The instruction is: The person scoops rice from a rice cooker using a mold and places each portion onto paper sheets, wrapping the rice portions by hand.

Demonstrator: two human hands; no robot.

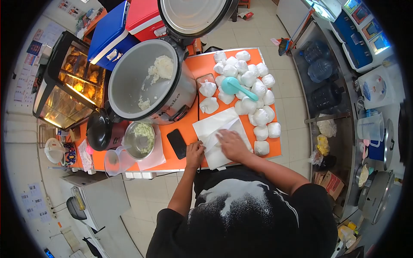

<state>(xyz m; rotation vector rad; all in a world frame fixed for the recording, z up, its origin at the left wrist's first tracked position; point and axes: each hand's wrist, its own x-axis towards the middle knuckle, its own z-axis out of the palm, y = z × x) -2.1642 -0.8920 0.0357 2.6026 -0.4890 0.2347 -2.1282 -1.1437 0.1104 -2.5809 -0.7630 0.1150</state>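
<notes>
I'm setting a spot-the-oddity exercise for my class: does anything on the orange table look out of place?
Two things, mildly: a turquoise scoop lies on the white wrapped packets, seemingly an odd resting place for a utensil; a black phone, perhaps unexpected near food, lies between the white paper and a metal bowl.

Counter: orange top with a pale edge (193, 64)
Far left: big grey cooker (150, 98), its lid raised
Near left: smaller dark cooker (101, 131); metal bowl (145, 136) just beside it; clear plastic jug (112, 162) at the near edge
By the bowl: white sheet (158, 154), how far underneath unclear
Middle: black phone (177, 144), lying flat; white paper sheets (207, 129)
Right: white wrapped bundles (260, 89), crowded together, many touching
</notes>
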